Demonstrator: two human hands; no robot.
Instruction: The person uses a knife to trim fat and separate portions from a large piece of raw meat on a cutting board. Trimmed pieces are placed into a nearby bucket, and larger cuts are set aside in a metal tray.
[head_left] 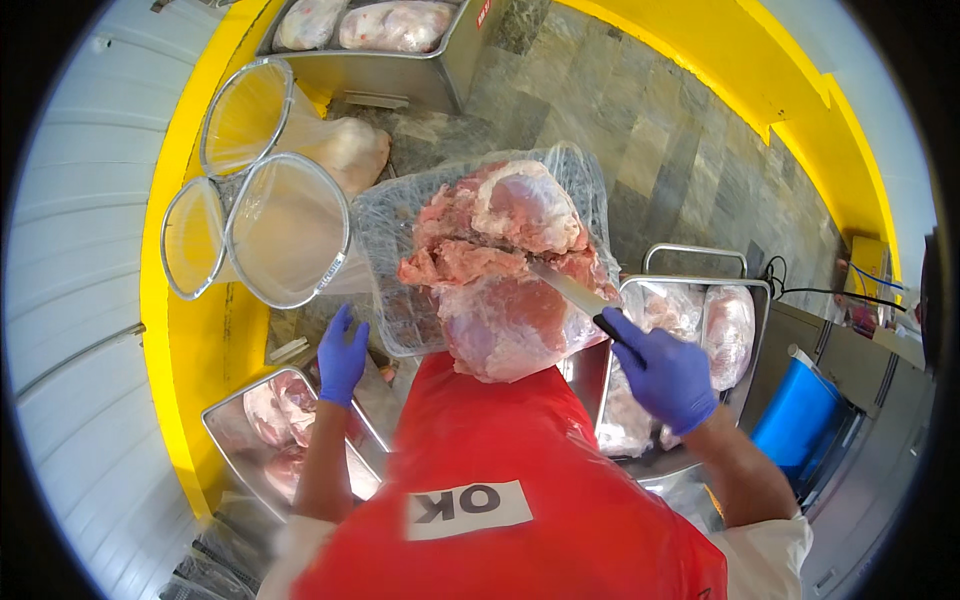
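Purple right hand (665,370) grips knife (576,290) against meat (505,315) — left hand (343,355) empty, spread, near tray edge (384,325)

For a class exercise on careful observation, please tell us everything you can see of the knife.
The knife has a pale, shiny blade that looks like metal and a black handle, partly covered by the purple-gloved right hand gripping it. The blade slants forward and to the person's left over the large piece of meat, its far end at the rough, reddish middle. Whether the tip has sunk in or only rests there is hard to tell.
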